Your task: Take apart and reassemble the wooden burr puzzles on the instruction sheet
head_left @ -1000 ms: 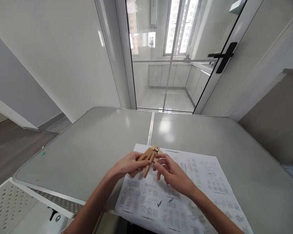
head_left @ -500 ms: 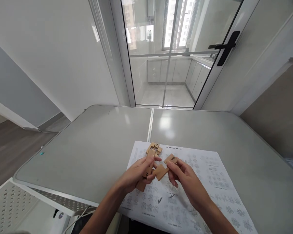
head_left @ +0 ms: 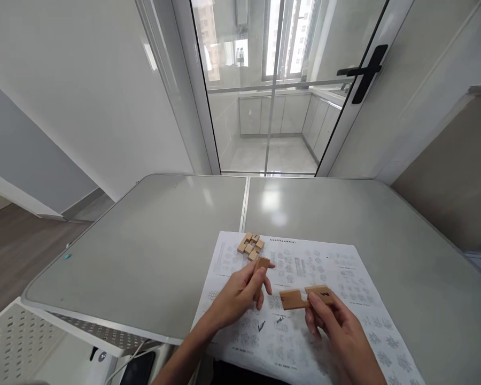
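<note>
My left hand (head_left: 238,295) is closed around a small wooden puzzle piece (head_left: 262,263), whose end sticks out past my fingertips. My right hand (head_left: 336,326) pinches a longer notched wooden piece (head_left: 302,297) marked with a black symbol and holds it just above the printed instruction sheet (head_left: 344,278). A small cluster of assembled wooden blocks (head_left: 250,245) lies on the sheet's far left corner, a little beyond my left hand. The two held pieces are apart.
The sheet lies on a grey folding table (head_left: 144,251) with a seam down its middle. A glass sliding door (head_left: 272,91) with a black handle stands behind. A perforated white shelf (head_left: 20,342) sits at the lower left, below the table edge.
The pieces that were held together have been pulled apart. My right hand moved right and toward me with the longer piece; my left hand kept the smaller one. The block cluster stayed on the sheet.
</note>
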A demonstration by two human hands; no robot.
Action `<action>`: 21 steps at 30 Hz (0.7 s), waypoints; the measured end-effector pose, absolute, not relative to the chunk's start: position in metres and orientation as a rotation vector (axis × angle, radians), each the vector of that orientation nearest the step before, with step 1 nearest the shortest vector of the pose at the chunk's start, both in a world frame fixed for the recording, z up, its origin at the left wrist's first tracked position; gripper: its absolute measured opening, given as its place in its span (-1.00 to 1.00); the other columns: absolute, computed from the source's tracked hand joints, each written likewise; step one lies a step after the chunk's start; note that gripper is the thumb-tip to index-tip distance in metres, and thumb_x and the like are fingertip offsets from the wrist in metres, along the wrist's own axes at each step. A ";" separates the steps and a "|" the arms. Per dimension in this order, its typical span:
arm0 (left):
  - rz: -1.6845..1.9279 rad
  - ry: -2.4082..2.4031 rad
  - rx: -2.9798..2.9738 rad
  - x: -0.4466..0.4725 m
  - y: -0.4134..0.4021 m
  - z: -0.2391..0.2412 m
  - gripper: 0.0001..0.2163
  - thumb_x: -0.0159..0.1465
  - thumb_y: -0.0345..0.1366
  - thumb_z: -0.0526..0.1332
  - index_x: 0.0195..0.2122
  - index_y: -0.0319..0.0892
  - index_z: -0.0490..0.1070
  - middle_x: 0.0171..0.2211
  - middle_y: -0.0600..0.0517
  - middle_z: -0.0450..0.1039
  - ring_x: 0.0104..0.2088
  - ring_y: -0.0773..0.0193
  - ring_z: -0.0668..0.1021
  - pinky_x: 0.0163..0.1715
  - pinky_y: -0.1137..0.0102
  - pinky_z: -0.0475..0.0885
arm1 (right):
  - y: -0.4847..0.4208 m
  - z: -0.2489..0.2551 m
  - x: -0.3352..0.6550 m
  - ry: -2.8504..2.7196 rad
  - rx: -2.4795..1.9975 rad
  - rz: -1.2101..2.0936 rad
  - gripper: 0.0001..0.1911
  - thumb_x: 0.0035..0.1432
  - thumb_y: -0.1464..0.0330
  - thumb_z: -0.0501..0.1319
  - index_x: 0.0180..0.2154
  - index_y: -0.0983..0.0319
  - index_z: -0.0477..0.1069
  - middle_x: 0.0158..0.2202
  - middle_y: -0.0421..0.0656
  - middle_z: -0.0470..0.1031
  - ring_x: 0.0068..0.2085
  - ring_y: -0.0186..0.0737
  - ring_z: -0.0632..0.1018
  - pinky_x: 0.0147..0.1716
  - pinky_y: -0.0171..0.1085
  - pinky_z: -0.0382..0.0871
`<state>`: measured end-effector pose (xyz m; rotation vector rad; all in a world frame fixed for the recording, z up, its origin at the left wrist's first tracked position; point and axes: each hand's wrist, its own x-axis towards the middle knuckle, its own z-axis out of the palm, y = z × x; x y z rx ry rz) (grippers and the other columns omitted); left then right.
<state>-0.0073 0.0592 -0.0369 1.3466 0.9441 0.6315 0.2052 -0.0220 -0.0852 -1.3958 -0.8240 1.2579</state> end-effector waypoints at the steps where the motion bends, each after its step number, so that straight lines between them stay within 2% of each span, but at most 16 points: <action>1: 0.611 0.942 1.396 -0.001 0.059 -0.039 -0.56 0.50 0.10 0.07 0.10 -0.15 0.41 -0.26 0.03 0.52 -0.56 0.42 0.45 -0.51 0.44 0.26 | -0.024 -0.089 0.210 -0.802 -1.418 1.231 -0.51 0.20 -0.13 0.35 -0.38 0.17 0.48 -0.53 -0.21 0.44 -0.50 -0.22 0.43 -0.47 -0.28 0.42; 5: 0.534 0.950 1.575 0.022 0.062 -0.041 -0.65 0.53 0.01 0.04 -0.08 -0.15 0.44 -0.26 0.03 0.59 -0.53 0.36 0.57 -0.36 0.40 0.39 | -0.032 -0.094 0.224 -0.741 -1.499 1.128 -0.51 0.17 -0.15 0.36 -0.35 0.15 0.49 -0.51 -0.20 0.46 -0.49 -0.20 0.46 -0.49 -0.28 0.46; 10: 0.521 0.999 1.884 0.040 0.068 -0.041 -0.67 0.52 -0.06 0.09 -0.30 -0.13 0.47 -0.46 0.06 0.48 -0.44 0.25 0.52 -0.36 0.37 0.32 | -0.038 -0.087 0.225 -0.766 -1.522 1.054 -0.51 0.22 -0.16 0.31 -0.35 0.14 0.46 -0.52 -0.21 0.45 -0.50 -0.19 0.44 -0.49 -0.27 0.45; 14: 0.570 1.022 1.972 0.048 0.071 -0.049 -0.71 0.49 -0.07 0.15 -0.20 -0.12 0.56 -0.32 -0.03 0.59 -0.37 0.20 0.52 -0.33 0.32 0.32 | -0.039 -0.086 0.226 -0.763 -1.523 1.042 -0.48 0.19 -0.19 0.31 -0.36 0.13 0.44 -0.52 -0.21 0.44 -0.50 -0.18 0.45 -0.49 -0.26 0.46; 17: 0.617 1.082 1.923 0.050 0.073 -0.056 -0.79 0.40 -0.13 0.29 -0.05 -0.10 0.56 -0.15 -0.07 0.64 -0.28 0.15 0.57 -0.22 0.27 0.40 | -0.039 -0.087 0.227 -0.737 -1.515 1.034 -0.47 0.20 -0.19 0.32 -0.36 0.15 0.44 -0.52 -0.22 0.44 -0.49 -0.21 0.45 -0.47 -0.28 0.45; 21: 0.661 1.142 1.903 0.047 0.075 -0.063 -0.60 0.21 -0.26 0.47 0.06 -0.09 0.48 0.04 -0.11 0.58 -0.13 0.07 0.60 -0.06 0.20 0.46 | -0.039 -0.081 0.223 -0.726 -1.494 1.020 -0.50 0.23 -0.14 0.32 -0.38 0.16 0.44 -0.53 -0.24 0.42 -0.50 -0.25 0.42 -0.45 -0.29 0.42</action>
